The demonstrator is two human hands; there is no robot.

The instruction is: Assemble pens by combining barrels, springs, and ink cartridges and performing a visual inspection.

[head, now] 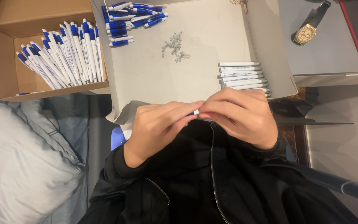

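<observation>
Two hands meet over a black jacket: the left hand (159,126) and right hand (242,116) pinch a white-and-blue pen (195,112) between their fingertips, mostly hidden. Just beyond the grip lie smooth white barrels (242,74), small grey springs (175,47) and blue caps (131,18) on matte grey cardboard (212,33).

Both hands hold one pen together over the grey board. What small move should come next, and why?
Probably press the two pen halves together: the left hand and right hand pinch a white-and-blue pen between fingertips, with finished pens boxed nearby.
</observation>
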